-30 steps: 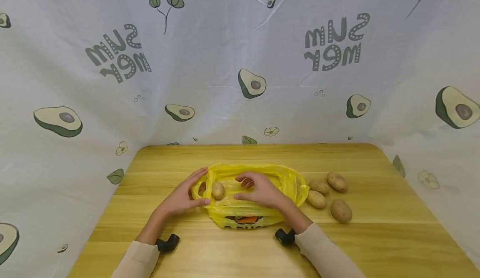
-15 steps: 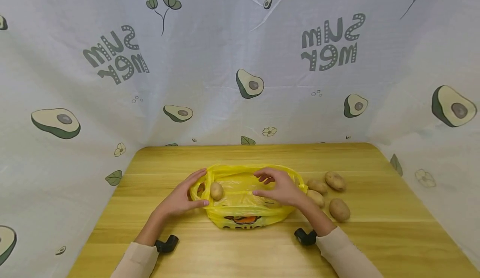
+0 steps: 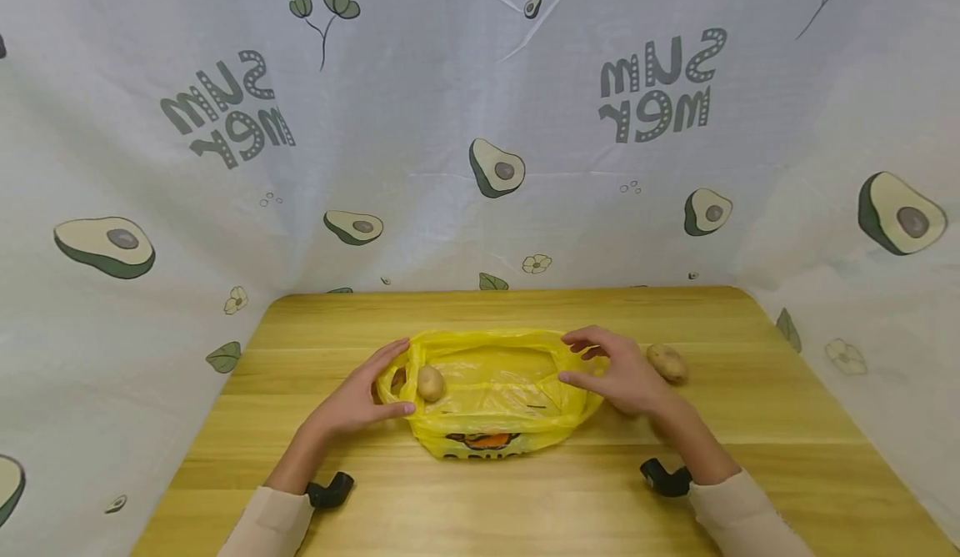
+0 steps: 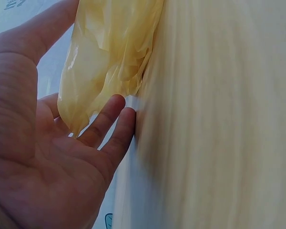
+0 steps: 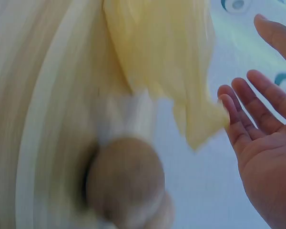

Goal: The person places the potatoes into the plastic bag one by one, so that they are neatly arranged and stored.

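A yellow plastic carrier bag (image 3: 495, 439) lies with its mouth spread wide in the head view. At its left end sits a potato (image 3: 431, 383). My left hand (image 3: 356, 397) spans that end, thumb at the front rim and fingers at the back; in the left wrist view the bag (image 4: 107, 52) hides some fingertips. Over the bag's right end is my right hand (image 3: 628, 375), fingers loosely bent, holding nothing. One potato (image 3: 667, 363) shows beyond it; the arm and hand hide the others there. A blurred potato (image 5: 126, 179) appears in the right wrist view.
The wooden table (image 3: 480, 507) carries everything, its back edge against a printed cloth (image 3: 420, 123) that hangs behind and at the sides. Black wrist cameras (image 3: 330, 490) sit under the forearms.
My right hand has moved from over the middle of the bag to its right end, now covering most of the loose potatoes. My left hand has stayed at the left end.
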`<state>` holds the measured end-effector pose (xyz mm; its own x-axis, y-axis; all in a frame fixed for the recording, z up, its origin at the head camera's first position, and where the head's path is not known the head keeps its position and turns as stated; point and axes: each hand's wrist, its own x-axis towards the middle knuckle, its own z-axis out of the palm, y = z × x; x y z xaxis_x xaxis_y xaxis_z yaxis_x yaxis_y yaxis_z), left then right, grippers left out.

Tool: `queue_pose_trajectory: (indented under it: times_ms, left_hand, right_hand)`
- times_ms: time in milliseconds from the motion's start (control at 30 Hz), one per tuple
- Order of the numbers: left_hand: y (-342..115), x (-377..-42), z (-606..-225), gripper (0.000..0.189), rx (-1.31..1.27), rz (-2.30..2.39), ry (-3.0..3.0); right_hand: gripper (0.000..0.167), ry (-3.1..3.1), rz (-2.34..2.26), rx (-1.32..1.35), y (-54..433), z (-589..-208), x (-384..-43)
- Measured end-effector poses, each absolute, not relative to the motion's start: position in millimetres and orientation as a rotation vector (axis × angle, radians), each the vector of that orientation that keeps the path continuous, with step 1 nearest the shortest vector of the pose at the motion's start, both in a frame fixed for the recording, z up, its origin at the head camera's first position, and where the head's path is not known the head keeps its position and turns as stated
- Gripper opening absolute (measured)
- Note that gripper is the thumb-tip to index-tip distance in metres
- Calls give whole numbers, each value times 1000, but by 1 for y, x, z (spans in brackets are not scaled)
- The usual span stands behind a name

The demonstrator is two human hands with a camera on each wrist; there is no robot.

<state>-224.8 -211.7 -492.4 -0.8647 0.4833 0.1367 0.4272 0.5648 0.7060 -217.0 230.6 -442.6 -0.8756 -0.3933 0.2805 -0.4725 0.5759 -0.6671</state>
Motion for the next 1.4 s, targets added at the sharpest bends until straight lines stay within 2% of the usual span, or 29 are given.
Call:
queue_pose_trajectory:
  times_ms: [367, 633, 1000, 1400]
  left_hand:
    - [-214, -226, -495, 98, 787, 1189, 2712]
    - [-214, -226, -495, 98, 792, 1198, 2708]
    - [-215, -226, -494, 98, 769, 1183, 2714]
    - [-216, -225, -493, 97, 763, 1194, 2703]
  right_hand:
    - [49, -2698, 1136, 560, 288, -442, -209]
    - [51, -2777, 1045, 400, 321, -446, -201]
    - [51, -2701, 1058, 362, 366, -465, -201]
    - [58, -2800, 983, 369, 385, -471, -208]
